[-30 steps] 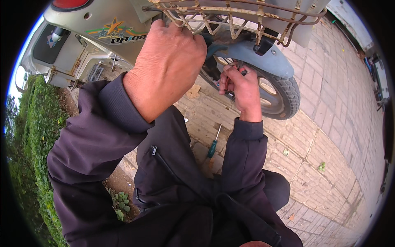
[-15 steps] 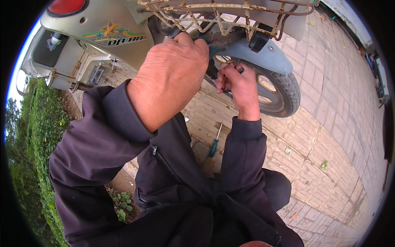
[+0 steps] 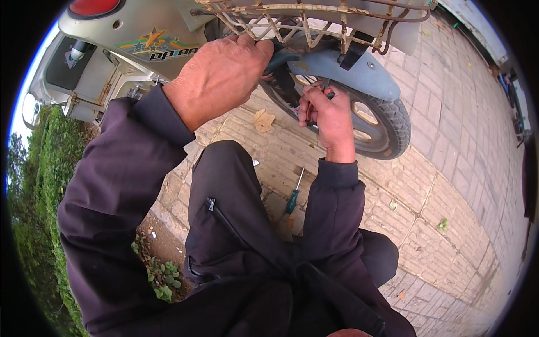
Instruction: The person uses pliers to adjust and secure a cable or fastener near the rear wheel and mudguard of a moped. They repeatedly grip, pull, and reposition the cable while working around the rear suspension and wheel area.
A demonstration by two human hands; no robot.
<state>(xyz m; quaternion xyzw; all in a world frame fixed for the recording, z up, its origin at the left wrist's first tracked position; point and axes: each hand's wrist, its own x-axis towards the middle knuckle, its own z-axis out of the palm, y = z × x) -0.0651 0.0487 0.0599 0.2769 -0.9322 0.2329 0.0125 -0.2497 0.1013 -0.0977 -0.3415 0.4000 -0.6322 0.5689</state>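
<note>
My left hand (image 3: 222, 76) is closed at the front of a scooter (image 3: 151, 28), just under its rusty wire basket (image 3: 303, 17). Its fingertips are hidden, so what they grip cannot be made out. Beside the front wheel (image 3: 387, 121), below the grey-blue mudguard (image 3: 348, 73), my right hand (image 3: 334, 121) is closed around what look like pliers with red and black handles (image 3: 309, 114). The jaws of this tool are hard to see against the wheel.
A screwdriver with a green handle (image 3: 292, 201) lies on the paving between my knees. Close to the wheel is a dry leaf (image 3: 263, 120). A green hedge (image 3: 50, 213) runs along the left, and paving (image 3: 449, 135) stretches off to the right.
My left hand has shifted left and slightly up, and its forearm has swung left, uncovering the dry leaf and my left knee. My right hand stays by the wheel, with more of the red handles showing.
</note>
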